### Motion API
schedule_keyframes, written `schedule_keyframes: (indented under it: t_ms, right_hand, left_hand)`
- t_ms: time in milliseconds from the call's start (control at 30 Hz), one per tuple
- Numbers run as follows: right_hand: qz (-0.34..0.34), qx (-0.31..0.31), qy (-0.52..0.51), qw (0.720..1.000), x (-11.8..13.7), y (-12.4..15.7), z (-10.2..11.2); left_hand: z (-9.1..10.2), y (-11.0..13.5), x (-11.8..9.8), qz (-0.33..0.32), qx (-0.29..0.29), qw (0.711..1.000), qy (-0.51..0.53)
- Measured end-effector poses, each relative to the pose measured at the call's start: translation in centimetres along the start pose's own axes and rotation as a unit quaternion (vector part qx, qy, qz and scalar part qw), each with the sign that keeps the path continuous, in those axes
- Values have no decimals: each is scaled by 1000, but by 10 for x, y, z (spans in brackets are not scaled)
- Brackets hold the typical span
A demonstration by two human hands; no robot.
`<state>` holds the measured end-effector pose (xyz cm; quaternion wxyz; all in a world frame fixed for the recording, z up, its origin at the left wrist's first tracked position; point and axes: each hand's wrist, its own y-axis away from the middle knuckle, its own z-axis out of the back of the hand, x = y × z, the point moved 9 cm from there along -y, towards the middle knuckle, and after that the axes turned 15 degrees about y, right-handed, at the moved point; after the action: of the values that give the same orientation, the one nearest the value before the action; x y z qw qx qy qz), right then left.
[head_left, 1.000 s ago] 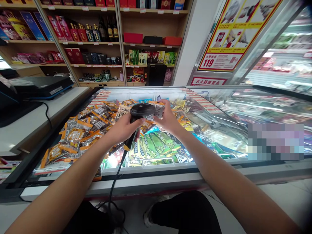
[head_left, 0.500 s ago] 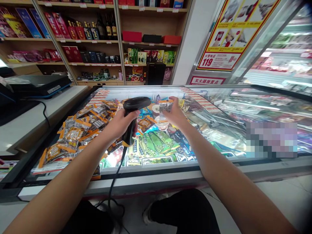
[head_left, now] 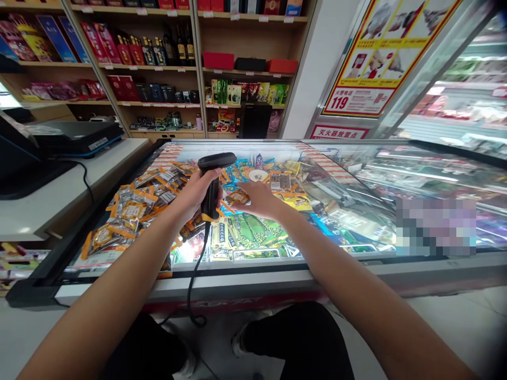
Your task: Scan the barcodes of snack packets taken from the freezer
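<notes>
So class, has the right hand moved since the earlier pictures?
Yes: the right hand dropped nearer, from the freezer's far packets to an orange packet beside the green pea bag.

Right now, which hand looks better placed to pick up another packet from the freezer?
The right hand, probably. It is low over the packets and touching an orange packet, seemingly holding nothing else. The left hand is wrapped around the black scanner.

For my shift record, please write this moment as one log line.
left hand: grips barcode scanner | right hand: on orange packet | place: open chest freezer
</notes>
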<state>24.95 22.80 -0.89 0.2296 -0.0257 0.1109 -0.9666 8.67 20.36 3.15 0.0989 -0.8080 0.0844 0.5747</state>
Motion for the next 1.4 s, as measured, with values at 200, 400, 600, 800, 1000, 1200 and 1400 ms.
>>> schedule_keyframes:
  t_ms: [200, 400, 600, 800, 1000, 1200, 1400]
  right_hand:
    - [-107, 23, 53, 993, -28, -4, -7]
    - [-68, -17, -80, 994, -39, 1, 2]
    - [-13, -99, -249, 963, -29, 4, 17]
    - [-62, -116, -353, 926, -40, 3, 18]
    - [-247, -96, -617, 741, -78, 8, -1]
    - [-310, -47, -752, 580, -76, 18, -8]
    - [-208, 0, -732, 649, -59, 13, -3]
  left_hand:
    - [3, -6, 3, -8, 20, 1000, -5]
    - [0, -6, 0, -18, 30, 999, -14]
    - [-7, 0, -2, -7, 47, 999, -23]
    - [-20, 9, 8, 38, 127, 988, -84]
    - [-31, 15, 2, 13, 159, 983, -86]
    - [-29, 15, 3, 10, 153, 986, -60]
    - [-24, 10, 9, 15, 148, 987, -54]
